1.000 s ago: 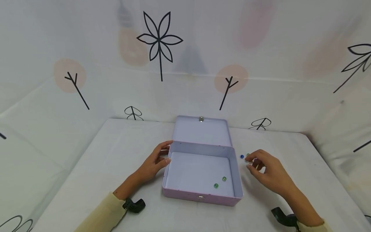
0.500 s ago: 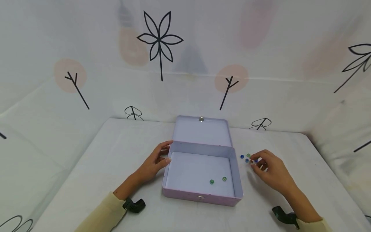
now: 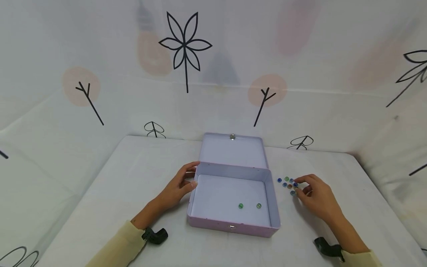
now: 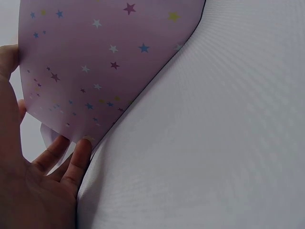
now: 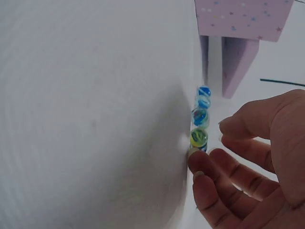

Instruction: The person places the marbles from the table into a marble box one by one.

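A lilac metal box (image 3: 230, 230) stands with its lid (image 3: 232, 151) raised at the back. Two green marbles, one left (image 3: 241, 205) and one right (image 3: 258, 205), lie on its floor. My left hand (image 3: 174, 190) holds the box's left side, thumb at the rim and fingers against the star-printed wall (image 4: 114, 62). To the right of the box, several marbles sit in a cluster, among them a blue marble (image 3: 279, 180) and a brown one (image 3: 289, 186). My right hand (image 3: 317, 196) is at that cluster, thumb and forefinger apart on either side of a dark blue marble (image 3: 295, 184).
A white cloth (image 3: 140, 167) covers the table, and a patterned white sheet (image 3: 220, 111) hangs behind it. Dark wrist mounts, one left (image 3: 155, 236) and one right (image 3: 327, 247), stick out beside the sleeves.
My right hand has shifted slightly right, uncovering more marbles. Inside the box, one green marble has rolled left and toward the back. The left hand keeps its place.
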{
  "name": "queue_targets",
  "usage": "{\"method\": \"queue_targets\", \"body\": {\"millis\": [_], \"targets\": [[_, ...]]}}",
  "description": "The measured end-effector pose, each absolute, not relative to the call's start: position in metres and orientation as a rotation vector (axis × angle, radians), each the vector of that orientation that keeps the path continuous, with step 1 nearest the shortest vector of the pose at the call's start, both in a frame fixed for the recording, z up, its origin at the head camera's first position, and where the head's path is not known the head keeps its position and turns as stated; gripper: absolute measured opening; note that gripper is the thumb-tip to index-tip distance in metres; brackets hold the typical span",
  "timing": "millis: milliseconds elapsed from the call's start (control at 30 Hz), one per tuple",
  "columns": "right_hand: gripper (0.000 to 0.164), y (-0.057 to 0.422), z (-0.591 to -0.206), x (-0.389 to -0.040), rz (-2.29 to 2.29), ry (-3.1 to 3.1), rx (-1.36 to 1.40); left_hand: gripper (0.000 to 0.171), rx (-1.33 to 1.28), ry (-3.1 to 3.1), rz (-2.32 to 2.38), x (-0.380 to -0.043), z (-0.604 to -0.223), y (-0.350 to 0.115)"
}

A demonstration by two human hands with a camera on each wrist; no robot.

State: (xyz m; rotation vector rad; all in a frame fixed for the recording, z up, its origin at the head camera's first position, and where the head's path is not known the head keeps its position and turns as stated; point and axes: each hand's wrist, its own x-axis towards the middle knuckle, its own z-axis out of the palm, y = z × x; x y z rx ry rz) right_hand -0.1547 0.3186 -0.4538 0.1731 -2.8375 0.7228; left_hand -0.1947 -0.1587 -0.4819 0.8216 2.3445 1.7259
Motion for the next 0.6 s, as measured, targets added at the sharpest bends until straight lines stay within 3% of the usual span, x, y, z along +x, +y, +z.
{"method": "queue_targets", "body": {"millis": [233,600], "targets": [[0.031,0.3228,-0.4535,-0.1572,0.734,-2.896,0.128,0.064,0.814,2.354,1.71,-0.1961,-0.4831,-0.1589],[0.019,0.3239,-0.4569,-0.1562,0.737,-2.885,0.147,0.064,0.804,2.359,1.707,-0.1959,-0.4827,-0.1581]]}}
